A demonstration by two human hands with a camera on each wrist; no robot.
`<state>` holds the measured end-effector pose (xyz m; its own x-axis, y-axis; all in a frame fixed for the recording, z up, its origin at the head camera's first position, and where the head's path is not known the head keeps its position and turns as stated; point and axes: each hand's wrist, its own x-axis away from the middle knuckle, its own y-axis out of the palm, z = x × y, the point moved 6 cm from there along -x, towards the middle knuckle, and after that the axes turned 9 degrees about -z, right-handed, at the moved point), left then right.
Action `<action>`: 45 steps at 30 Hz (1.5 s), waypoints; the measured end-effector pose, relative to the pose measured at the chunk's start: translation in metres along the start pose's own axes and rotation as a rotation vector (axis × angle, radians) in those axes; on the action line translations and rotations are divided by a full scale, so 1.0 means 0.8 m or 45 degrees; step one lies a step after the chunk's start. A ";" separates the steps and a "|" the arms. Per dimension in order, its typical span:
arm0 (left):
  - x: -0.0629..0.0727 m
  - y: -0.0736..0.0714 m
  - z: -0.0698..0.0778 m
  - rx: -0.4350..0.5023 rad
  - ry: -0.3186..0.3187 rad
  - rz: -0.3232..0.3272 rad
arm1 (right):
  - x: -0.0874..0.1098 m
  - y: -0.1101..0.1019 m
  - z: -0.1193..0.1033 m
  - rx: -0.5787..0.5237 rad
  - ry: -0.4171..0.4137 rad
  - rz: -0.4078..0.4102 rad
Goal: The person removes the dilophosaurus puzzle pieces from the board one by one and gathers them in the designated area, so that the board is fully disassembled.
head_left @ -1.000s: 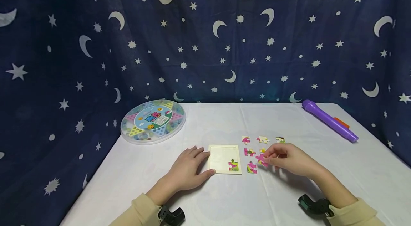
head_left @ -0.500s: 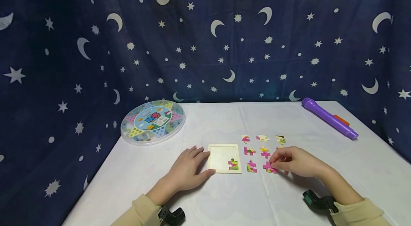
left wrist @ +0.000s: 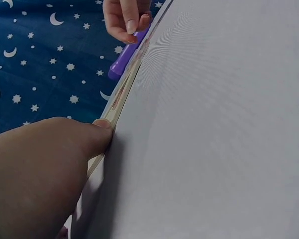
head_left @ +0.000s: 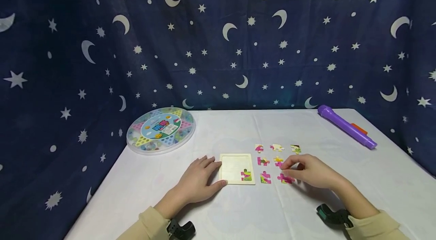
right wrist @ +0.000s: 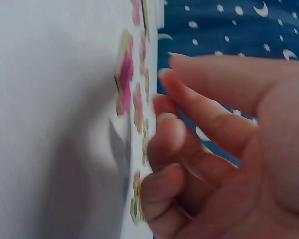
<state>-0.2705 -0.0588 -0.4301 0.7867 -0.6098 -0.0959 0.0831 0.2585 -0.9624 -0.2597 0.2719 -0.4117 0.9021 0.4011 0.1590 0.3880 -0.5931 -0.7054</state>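
Note:
My left hand [head_left: 197, 178] lies spread at the left side of a square wooden puzzle tray [head_left: 232, 166]. Its thumb touches the tray's near left corner, and the left wrist view shows the thumb [left wrist: 97, 137] against the wooden edge. One green and pink jigsaw piece [head_left: 246, 175] fills the tray's near right corner. My right hand [head_left: 310, 172] hovers over the loose pieces with loosely bent fingers, and nothing shows between thumb and forefinger. Just below its fingertips lies a pink jigsaw piece [head_left: 285, 179]; a yellow and pink piece [head_left: 278, 162] lies beside them. The hand partly hides the right column.
More loose pieces lie in rows right of the tray, among them a pink and green one [head_left: 265, 177] and a white one [head_left: 277, 148]. A round game box [head_left: 161, 130] stands back left. A purple toy microphone [head_left: 345, 126] lies back right, by an orange item [head_left: 359, 129].
My right hand has lowered a pink jigsaw piece onto the table at the near end of the rows and let it go, then shifted slightly up and left. The left hand has stayed put.

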 end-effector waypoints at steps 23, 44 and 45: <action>0.008 0.008 -0.004 0.002 -0.027 -0.018 | -0.074 0.058 -0.091 0.174 -0.228 -0.136; -0.003 0.001 -0.001 -0.008 -0.015 -0.015 | -0.077 0.069 -0.100 0.405 -0.249 -0.057; -0.003 0.002 0.000 -0.010 -0.010 -0.011 | -0.077 0.069 -0.100 0.407 -0.244 -0.060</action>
<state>-0.2727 -0.0571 -0.4311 0.7908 -0.6061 -0.0855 0.0849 0.2470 -0.9653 -0.2790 0.1584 -0.4054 0.8214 0.5639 0.0858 0.3226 -0.3352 -0.8852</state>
